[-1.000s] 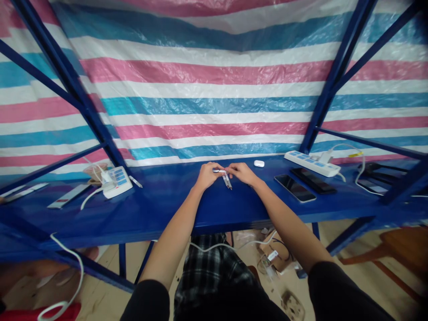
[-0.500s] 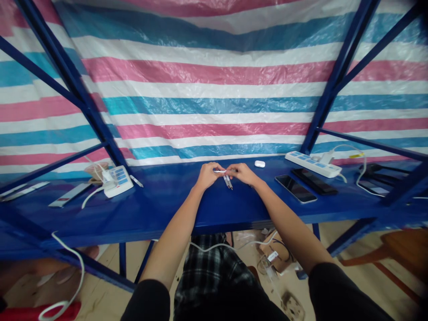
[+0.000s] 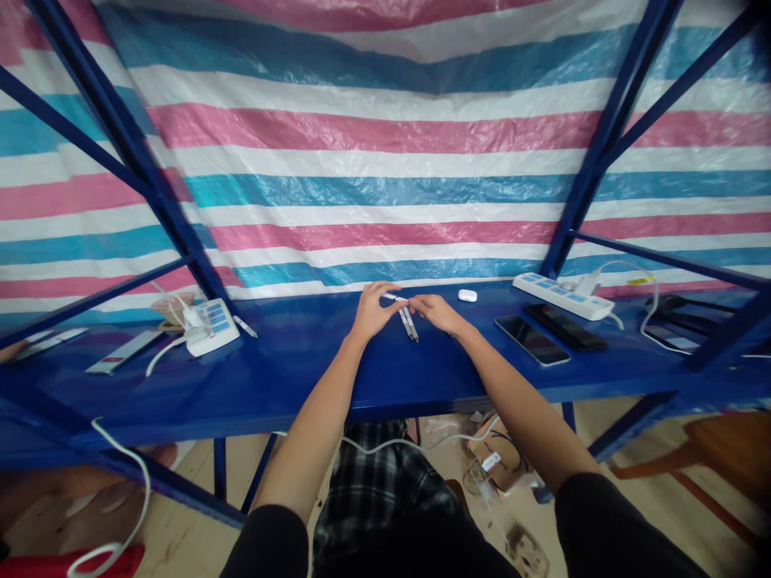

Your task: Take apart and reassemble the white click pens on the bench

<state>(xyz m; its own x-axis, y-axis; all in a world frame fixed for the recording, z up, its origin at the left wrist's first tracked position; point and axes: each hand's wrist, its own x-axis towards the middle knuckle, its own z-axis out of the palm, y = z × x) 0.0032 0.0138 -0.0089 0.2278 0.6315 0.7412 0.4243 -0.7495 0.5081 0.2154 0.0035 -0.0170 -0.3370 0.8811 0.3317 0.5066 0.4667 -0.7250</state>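
1. The hands look small in this wide view, so contact at the fingertips is hard to make out, and I cannot tell whether either hand is gripping anything. At the far left edge, a co-worker's hand (image 3: 10, 349) is cut off by the frame.
2. A slim white pen (image 3: 394, 298) lies crosswise between the hands, its right end near the top of two white pens (image 3: 409, 323). Those two lie close together, slanting toward the person, on the blue surface (image 3: 289, 361).
3. The left hand (image 3: 373, 313) is palm down with its fingers (image 3: 381, 287) spread, their tips at the crosswise pen's left end. The right hand (image 3: 439, 315) lies low and nearly flat, its fingers (image 3: 422, 302) stretched toward the pens and not clenched.
4. To the right are a white earbud case (image 3: 467, 295), two smartphones (image 3: 531, 339) (image 3: 564, 327) and a white power strip (image 3: 563, 295). To the left, another power strip (image 3: 208, 327) sits on the surface.
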